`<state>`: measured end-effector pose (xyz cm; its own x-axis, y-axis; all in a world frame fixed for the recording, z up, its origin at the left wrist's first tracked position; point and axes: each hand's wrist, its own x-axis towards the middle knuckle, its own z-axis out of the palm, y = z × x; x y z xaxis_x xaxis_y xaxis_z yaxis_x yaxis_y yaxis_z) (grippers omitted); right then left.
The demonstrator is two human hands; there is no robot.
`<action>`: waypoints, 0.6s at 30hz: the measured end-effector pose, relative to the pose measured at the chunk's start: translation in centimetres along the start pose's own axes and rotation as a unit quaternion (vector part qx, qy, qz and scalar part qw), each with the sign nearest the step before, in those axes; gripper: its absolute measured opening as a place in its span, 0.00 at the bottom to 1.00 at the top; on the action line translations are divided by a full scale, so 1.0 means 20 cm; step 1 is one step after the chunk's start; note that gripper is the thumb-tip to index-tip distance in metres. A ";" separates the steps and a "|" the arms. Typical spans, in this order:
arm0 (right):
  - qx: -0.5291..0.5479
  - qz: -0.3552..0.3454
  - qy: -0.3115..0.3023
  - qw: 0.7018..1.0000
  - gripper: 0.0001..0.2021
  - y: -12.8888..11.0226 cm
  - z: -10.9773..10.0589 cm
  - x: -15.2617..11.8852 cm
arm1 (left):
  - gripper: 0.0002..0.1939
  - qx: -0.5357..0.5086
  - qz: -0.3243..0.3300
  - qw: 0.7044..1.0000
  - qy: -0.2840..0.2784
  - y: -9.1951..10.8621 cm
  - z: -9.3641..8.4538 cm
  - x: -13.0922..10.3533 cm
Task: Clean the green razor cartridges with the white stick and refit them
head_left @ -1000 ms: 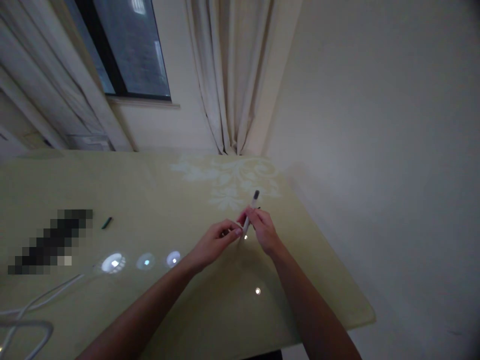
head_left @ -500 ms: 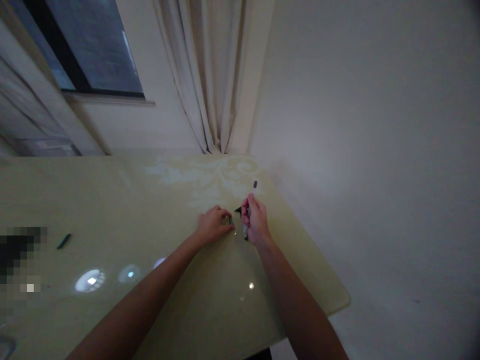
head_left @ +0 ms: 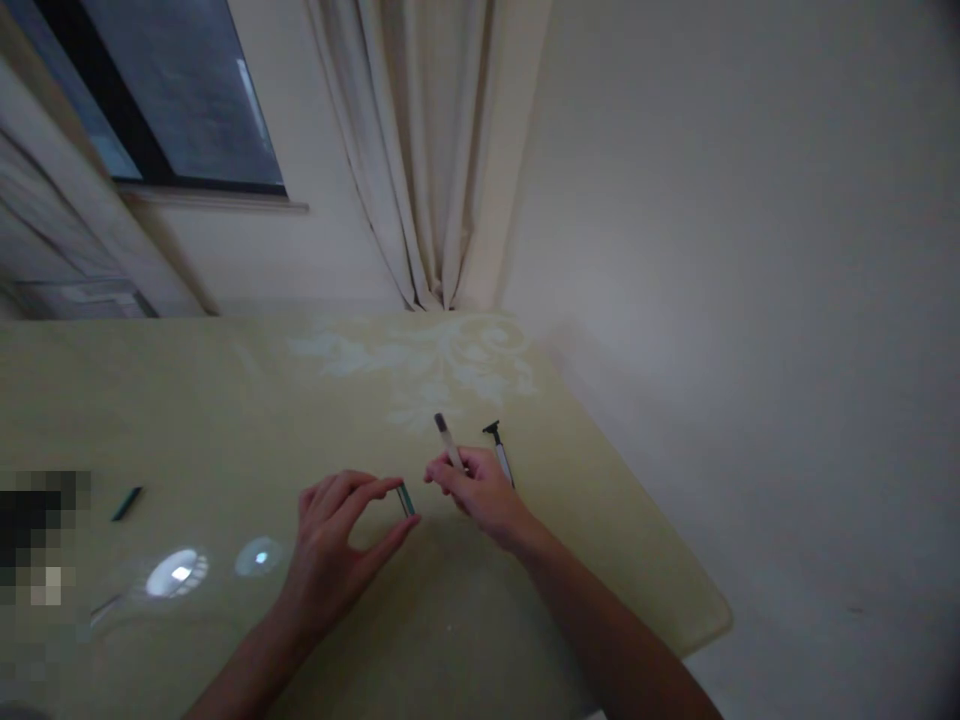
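Between the thumb and a fingertip of my left hand (head_left: 337, 535) is a small, narrow green-and-silver piece (head_left: 406, 499), which looks like a razor blade cartridge. My right hand (head_left: 484, 495), just to the right, is closed around a pale pen-like stick (head_left: 450, 443) with a dark end pointing up and left. Its lower part is hidden by the fingers. A razor handle (head_left: 504, 462) with a black T-shaped head lies behind the right hand, which covers its lower end. The two hands are apart above the table.
The pale, glossy table (head_left: 247, 420) has a leaf pattern at the far side and lamp reflections. A dark green piece (head_left: 127, 503) lies on the left, near a blurred-out dark patch. Beyond are a curtain (head_left: 427, 150), a window and a bare wall.
Both hands have come nearer to me and to the left, with the green piece and the stick still held. The stick now tilts left, and more of the razor handle shows.
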<state>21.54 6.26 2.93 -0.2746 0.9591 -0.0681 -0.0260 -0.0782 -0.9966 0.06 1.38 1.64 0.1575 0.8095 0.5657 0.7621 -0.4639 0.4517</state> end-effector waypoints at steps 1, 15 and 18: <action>-0.019 0.000 -0.022 1.000 0.18 0.00 0.02 -0.02 | 0.14 -0.002 0.008 1.000 0.015 0.00 -0.02 -0.01; 0.080 0.063 -0.044 0.994 0.23 0.04 0.08 -0.09 | 0.31 -0.072 -0.021 0.997 0.027 0.06 0.00 -0.03; 0.082 0.052 -0.039 0.995 0.23 0.03 0.09 -0.10 | 0.22 -0.107 -0.024 0.994 0.028 0.05 0.00 -0.03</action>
<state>20.43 3.84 2.50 -0.3581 0.9200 -0.1593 -0.1489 -0.2247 -0.9630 0.77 0.37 1.80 0.0840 0.8140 0.5747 0.6165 -0.4956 0.6118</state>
